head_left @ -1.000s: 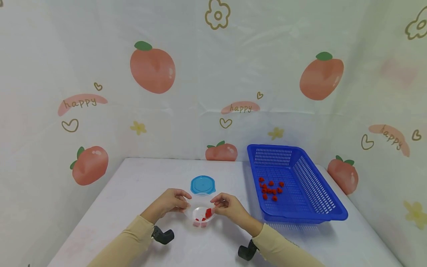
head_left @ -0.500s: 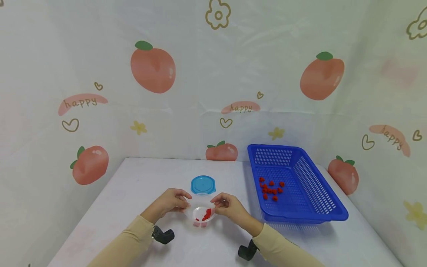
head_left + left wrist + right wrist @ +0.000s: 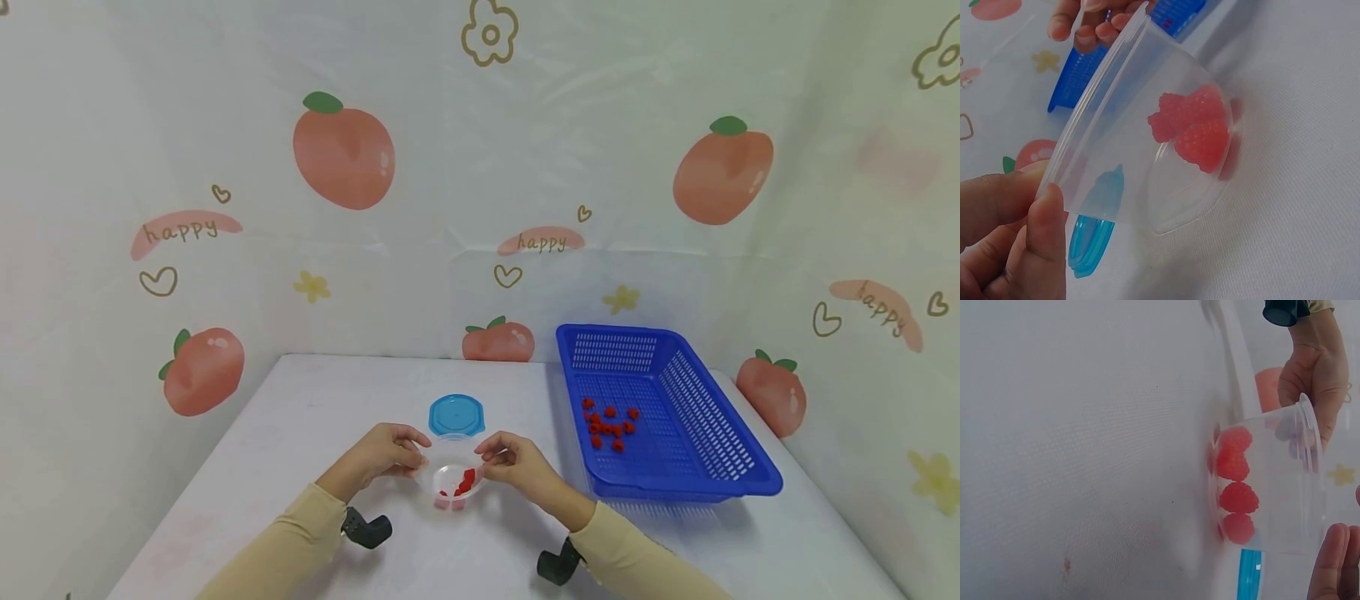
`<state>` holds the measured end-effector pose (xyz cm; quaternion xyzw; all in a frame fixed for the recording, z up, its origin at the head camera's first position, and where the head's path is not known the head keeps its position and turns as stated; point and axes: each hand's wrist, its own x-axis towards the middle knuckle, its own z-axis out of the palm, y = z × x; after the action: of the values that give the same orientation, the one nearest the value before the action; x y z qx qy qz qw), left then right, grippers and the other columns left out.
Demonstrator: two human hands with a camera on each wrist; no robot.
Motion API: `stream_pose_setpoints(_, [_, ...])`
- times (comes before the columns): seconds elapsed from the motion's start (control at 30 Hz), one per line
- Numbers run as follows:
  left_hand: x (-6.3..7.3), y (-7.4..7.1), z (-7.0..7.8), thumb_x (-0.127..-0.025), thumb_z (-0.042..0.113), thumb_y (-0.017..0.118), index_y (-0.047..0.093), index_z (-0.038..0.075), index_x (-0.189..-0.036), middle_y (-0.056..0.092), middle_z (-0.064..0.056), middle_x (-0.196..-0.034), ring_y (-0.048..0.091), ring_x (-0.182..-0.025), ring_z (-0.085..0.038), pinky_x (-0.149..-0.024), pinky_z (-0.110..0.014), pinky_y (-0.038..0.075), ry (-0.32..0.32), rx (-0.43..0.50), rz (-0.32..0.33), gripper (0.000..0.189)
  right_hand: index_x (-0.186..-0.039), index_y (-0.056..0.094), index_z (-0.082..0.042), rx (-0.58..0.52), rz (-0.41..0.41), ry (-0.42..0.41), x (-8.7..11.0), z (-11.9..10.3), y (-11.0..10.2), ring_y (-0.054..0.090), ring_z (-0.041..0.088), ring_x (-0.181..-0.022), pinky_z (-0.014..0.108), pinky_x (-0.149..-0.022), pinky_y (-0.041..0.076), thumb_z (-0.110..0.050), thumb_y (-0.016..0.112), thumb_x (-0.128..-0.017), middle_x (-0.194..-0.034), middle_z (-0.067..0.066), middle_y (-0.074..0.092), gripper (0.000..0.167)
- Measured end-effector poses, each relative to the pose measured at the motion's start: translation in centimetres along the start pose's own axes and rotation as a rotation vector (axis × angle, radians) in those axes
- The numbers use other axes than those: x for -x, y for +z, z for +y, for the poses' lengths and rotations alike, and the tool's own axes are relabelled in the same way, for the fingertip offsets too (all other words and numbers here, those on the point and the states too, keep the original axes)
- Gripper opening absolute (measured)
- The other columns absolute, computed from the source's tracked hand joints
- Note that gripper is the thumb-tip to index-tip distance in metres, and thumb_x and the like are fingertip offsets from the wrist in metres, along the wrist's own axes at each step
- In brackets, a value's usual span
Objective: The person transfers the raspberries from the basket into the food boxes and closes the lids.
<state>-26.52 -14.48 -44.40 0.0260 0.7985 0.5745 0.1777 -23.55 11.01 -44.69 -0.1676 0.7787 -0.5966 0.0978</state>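
A clear plastic tub (image 3: 1285, 509) stands at the front middle of the white table. Several red raspberries (image 3: 1194, 119) lie in its bottom, showing through the wall. My left hand (image 3: 382, 454) pinches the tub's left rim between thumb and finger, plain in the left wrist view. On the far side, my right hand (image 3: 517, 467) has its loosely bent fingertips right at the right rim; in the right wrist view its fingers (image 3: 1332, 556) sit just beside the rim. Behind the tub lies a blue lid (image 3: 456, 415), flat on the table.
A blue mesh basket (image 3: 675, 486) stands at the right, with several red raspberries (image 3: 606, 428) toward its left side. A white printed cloth (image 3: 420, 275) hangs behind the table (image 3: 337, 383). Each wrist carries a black camera mount (image 3: 367, 530).
In the tub, the red raspberries at the right have shifted slightly downward and together. My right hand has risen a little; the left hand keeps its place on the rim.
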Motion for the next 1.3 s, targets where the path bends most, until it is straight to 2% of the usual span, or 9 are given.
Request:
stream_pose_setpoints(0.2, [0.0,0.0,0.0,-0.081,-0.001,0.07,0.062,-0.008,-0.111,0.064,-0.006,-0.077,0.062,-0.065,-0.015,-0.066,-0.029,0.059,0.009,-0.001,-0.009,0.032,-0.109,0.062,0.006,0.027,0.013,-0.003,0.5,-0.6,-0.5,0.06,0.014,-0.085,0.022,-0.076,0.056,-0.004,0.069,-0.086,-0.105,0.024,0.06,0.027])
stream_pose_setpoints(0.37, [0.1,0.0,0.0,-0.081,-0.001,0.07,0.063,-0.008,-0.111,0.064,-0.006,-0.077,0.062,-0.065,-0.015,-0.066,-0.029,0.059,0.004,0.002,-0.005,0.032,-0.109,0.061,0.006,0.017,0.006,-0.025,1.1,-1.5,-1.3,0.06,0.015,-0.086,0.02,-0.076,0.055,-0.005,0.069,-0.086,-0.105,0.026,0.058,0.027])
stream_pose_setpoints(0.6, [0.1,0.0,0.1,-0.08,-0.002,0.07,0.063,-0.007,-0.11,0.064,-0.007,-0.076,0.062,-0.065,-0.015,-0.066,-0.029,0.059,-0.003,0.006,-0.005,0.031,-0.11,0.059,0.007,-0.004,0.002,-0.112,1.3,-3.8,-3.8,0.059,0.016,-0.087,0.019,-0.077,0.054,-0.007,0.068,-0.088,-0.101,0.021,0.058,0.028])
stream_pose_setpoints(0.73, [0.2,0.0,0.1,-0.081,-0.001,0.071,0.063,-0.007,-0.11,0.064,-0.007,-0.076,0.063,-0.065,-0.015,-0.066,-0.029,0.059,-0.011,0.003,0.0,0.031,-0.112,0.059,0.003,0.038,0.071,-0.129,0.9,-5.3,-6.4,0.061,0.015,-0.089,0.021,-0.079,0.054,-0.009,0.069,-0.088,-0.104,0.018,0.06,0.028])
stream_pose_setpoints(0.97, [0.2,0.2,0.0,-0.081,0.001,0.072,0.065,-0.003,-0.109,0.064,-0.007,-0.077,0.063,-0.065,-0.016,-0.067,-0.03,0.059,-0.028,-0.014,0.025,0.028,-0.116,0.058,0.003,0.068,0.234,-0.135,-0.4,-6.5,-12.8,0.064,0.009,-0.09,0.019,-0.081,0.053,-0.013,0.068,-0.09,-0.106,0.008,0.06,0.032])
stream_pose_setpoints(1.17, [0.0,0.2,0.0,-0.081,0.0,0.072,0.065,-0.002,-0.107,0.064,-0.006,-0.077,0.062,-0.065,-0.016,-0.067,-0.03,0.059,-0.009,-0.014,0.015,0.027,-0.115,0.059,-0.006,0.127,0.343,-0.151,-0.9,-5.2,-18.1,0.063,0.004,-0.091,0.016,-0.081,0.052,-0.02,0.065,-0.093,-0.102,-0.004,0.059,0.028])
stream_pose_setpoints(1.3, [0.1,0.1,0.1,-0.081,0.0,0.072,0.065,-0.003,-0.107,0.063,-0.006,-0.075,0.062,-0.065,-0.015,-0.066,-0.029,0.059,0.002,-0.016,0.003,0.028,-0.122,0.054,0.005,0.142,0.392,-0.135,-1.2,-3.4,-20.8,0.06,0.001,-0.087,0.015,-0.077,0.053,-0.019,0.063,-0.094,-0.098,-0.007,0.059,0.038])
